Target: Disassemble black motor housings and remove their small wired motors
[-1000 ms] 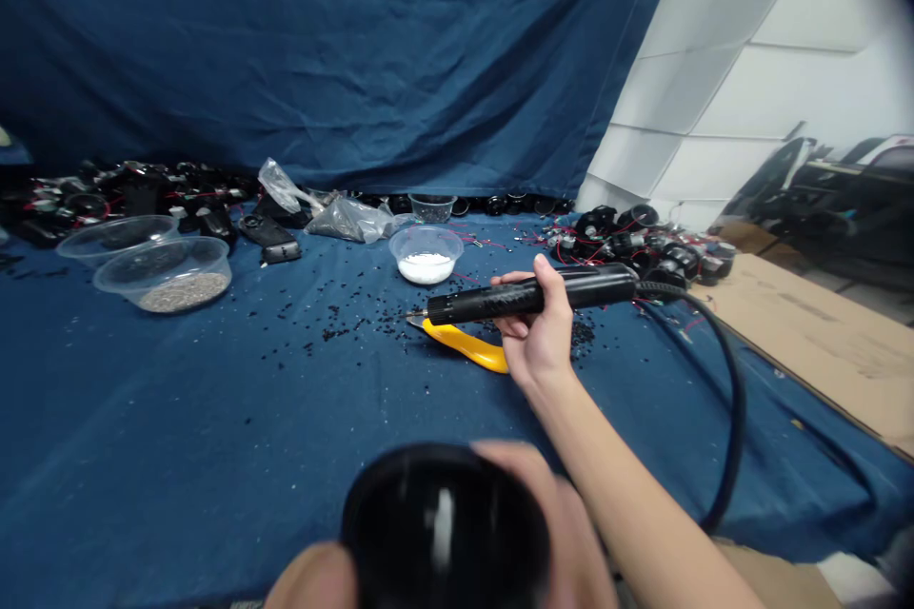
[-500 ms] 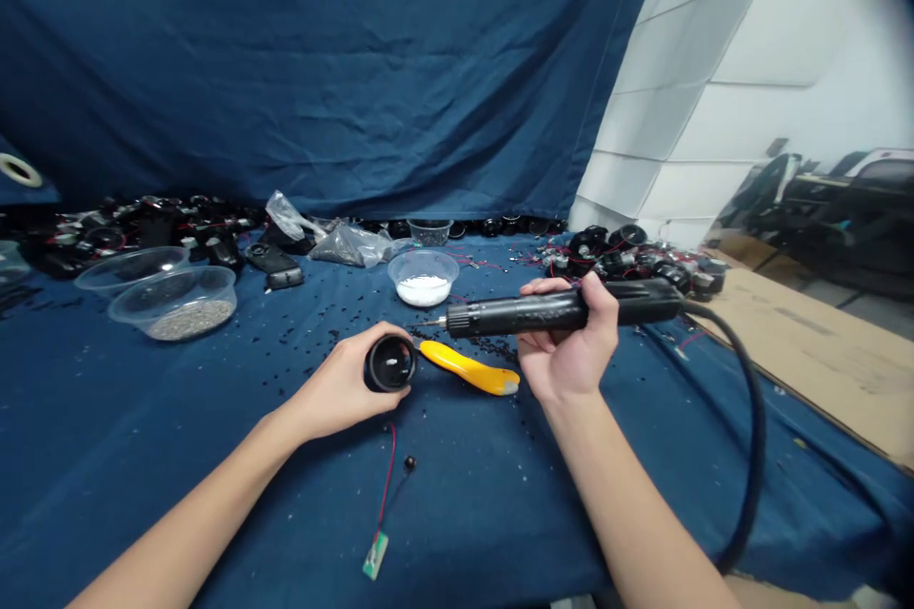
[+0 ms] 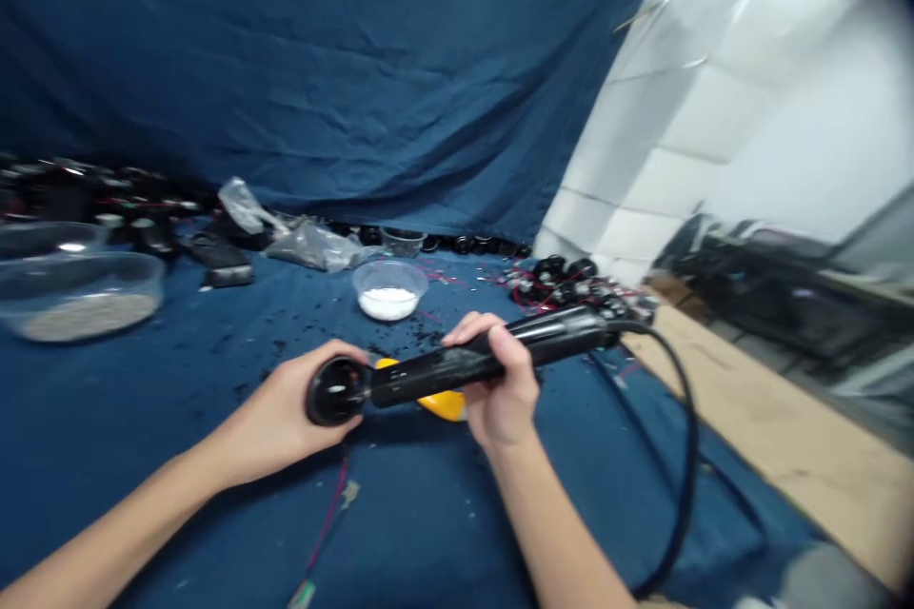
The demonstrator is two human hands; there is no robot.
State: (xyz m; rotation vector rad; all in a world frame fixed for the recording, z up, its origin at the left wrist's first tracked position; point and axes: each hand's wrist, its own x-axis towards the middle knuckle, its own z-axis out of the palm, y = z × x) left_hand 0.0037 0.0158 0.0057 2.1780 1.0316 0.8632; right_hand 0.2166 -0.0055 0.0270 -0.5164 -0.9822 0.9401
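My left hand (image 3: 286, 409) is closed around a black round housing (image 3: 337, 390), its hollow end facing me and a small pale part showing inside. My right hand (image 3: 500, 376) grips a black electric screwdriver (image 3: 443, 371), which has a thick cable at its rear. The screwdriver's tip is at the right side of the housing; whether it touches a screw there I cannot tell. Behind the screwdriver lies a yellow handle-like tool (image 3: 444, 405), partly covered. Below the housing, red and dark wires run down to a small green circuit board (image 3: 303, 596).
A clear bowl with white contents (image 3: 389, 291) stands behind my hands. Bowls (image 3: 82, 290) at the left include one with greyish bits. A plastic bag (image 3: 314, 245) and heaps of black parts (image 3: 564, 285) line the back. Cardboard (image 3: 757, 419) lies at the right.
The screwdriver has come down and left, from above and beside the housing to its right side, now tilted and partly covering the yellow tool. The whole view has shifted.
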